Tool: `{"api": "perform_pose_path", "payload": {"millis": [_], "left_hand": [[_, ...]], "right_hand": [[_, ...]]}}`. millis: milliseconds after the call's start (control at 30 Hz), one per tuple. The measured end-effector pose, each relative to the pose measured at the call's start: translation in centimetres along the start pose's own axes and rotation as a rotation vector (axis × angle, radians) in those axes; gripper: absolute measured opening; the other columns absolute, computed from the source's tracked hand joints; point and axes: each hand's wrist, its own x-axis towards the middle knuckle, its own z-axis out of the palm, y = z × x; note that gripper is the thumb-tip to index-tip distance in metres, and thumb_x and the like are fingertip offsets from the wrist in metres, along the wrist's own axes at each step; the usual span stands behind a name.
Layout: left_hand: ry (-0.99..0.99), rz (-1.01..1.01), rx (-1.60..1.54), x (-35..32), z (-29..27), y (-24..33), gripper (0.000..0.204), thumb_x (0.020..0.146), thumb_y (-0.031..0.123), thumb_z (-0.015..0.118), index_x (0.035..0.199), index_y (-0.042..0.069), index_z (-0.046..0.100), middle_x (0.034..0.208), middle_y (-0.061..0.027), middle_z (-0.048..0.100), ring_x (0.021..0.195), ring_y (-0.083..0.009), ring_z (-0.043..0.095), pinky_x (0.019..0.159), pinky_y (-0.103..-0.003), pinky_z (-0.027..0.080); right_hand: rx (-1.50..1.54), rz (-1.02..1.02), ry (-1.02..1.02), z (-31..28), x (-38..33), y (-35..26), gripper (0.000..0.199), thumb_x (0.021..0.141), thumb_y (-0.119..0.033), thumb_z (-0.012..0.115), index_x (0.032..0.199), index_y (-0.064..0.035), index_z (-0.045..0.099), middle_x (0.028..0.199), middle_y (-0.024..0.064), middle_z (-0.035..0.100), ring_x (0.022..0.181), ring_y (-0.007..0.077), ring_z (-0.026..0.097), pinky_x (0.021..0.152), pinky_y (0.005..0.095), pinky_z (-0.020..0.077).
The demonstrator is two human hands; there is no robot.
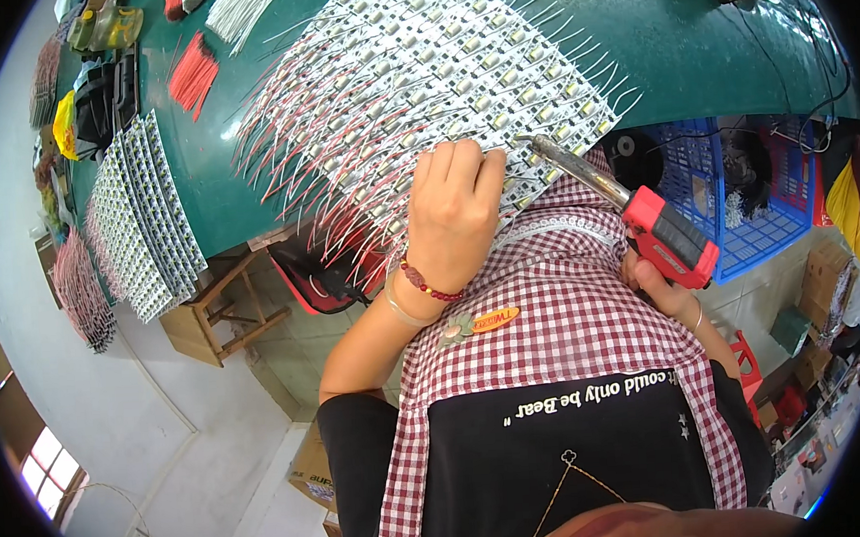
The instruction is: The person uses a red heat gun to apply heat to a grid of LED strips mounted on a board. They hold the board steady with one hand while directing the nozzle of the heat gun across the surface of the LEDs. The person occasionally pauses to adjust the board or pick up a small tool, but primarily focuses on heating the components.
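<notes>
The person leans over a green counter (672, 47) covered with a broad sheet of small white circuit strips (437, 61), each with thin red and white wire leads fanning out along the near and left edges. The left hand (454, 213) lies knuckles-up on the near edge of that sheet, fingers curled down onto the strips and pressing them flat; whether anything is pinched under the fingertips cannot be told. A red bead bracelet (429, 286) and a pale bangle circle that wrist.

The right hand (660, 289) is wrapped tight around the red and black grip of a soldering iron (644, 221), whose metal barrel slants up and left so that its tip sits on the strips just beside the left fingers. The two hands are near each other but apart.

Further left on the counter lies a second stack of strips (141, 217), and above it a bundle of red wires (194, 74). A blue plastic crate (741, 200) sits below the counter's edge on the right, and a wooden stool (218, 316) stands on the floor to the left.
</notes>
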Motion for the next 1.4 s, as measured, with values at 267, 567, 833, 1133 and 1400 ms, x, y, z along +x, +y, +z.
{"api": "perform_pose_path", "payload": {"millis": [267,567,833,1133,1400], "left_hand": [[0.12,0.01,0.137,0.1,-2.8,-0.1,0.023,0.069,-0.002,0.068,0.089,0.008,0.071,0.074,-0.0019,0.054,0.074,-0.0214,0.054,0.066,-0.035,0.039],[0.089,-0.004,0.182,-0.8,-1.3,1.2,0.018,0.071,0.001,0.069,0.087,0.009,0.07,0.073,-0.0014,0.051,0.071,-0.0205,0.052,0.065,-0.035,0.036],[0.103,-0.211,0.296,-0.5,-4.2,1.2,0.021,0.07,-0.003,0.067,0.086,0.011,0.07,0.074,-0.0023,0.05,0.072,-0.0217,0.052,0.066,-0.035,0.037],[0.11,-0.019,0.014,-1.4,0.4,1.8,0.027,0.068,-0.003,0.069,0.092,0.008,0.07,0.074,-0.0023,0.051,0.072,-0.0212,0.051,0.066,-0.035,0.038],[0.06,0.013,0.042,-1.6,1.0,1.7,0.025,0.07,-0.002,0.067,0.094,0.006,0.068,0.077,-0.0041,0.049,0.074,-0.022,0.05,0.066,-0.035,0.038]], "right_hand": [[0.121,0.065,0.024,0.1,-0.1,-0.7,0.01,0.091,-0.011,0.061,0.087,-0.0026,0.062,0.076,0.0022,0.06,0.068,0.0122,0.056,0.063,0.0278,0.0447],[0.072,0.092,-0.02,-0.9,-1.7,0.4,0.014,0.091,-0.016,0.063,0.087,-0.0026,0.062,0.075,0.0016,0.059,0.068,0.0117,0.055,0.063,0.0272,0.0443],[0.088,0.12,0.004,-0.7,-2.0,0.0,0.016,0.091,-0.017,0.064,0.084,-0.0029,0.062,0.073,0.0013,0.058,0.067,0.0113,0.054,0.062,0.0276,0.043],[-0.045,0.034,-0.012,-1.0,-2.4,1.1,0.013,0.087,-0.015,0.067,0.084,-0.0026,0.063,0.073,0.0035,0.06,0.065,0.0153,0.057,0.061,0.0299,0.0445],[-0.109,0.023,-0.029,-0.8,-1.6,0.9,0.015,0.081,-0.014,0.069,0.085,0.0,0.063,0.073,0.0069,0.061,0.062,0.0189,0.059,0.06,0.0307,0.0466]]}}
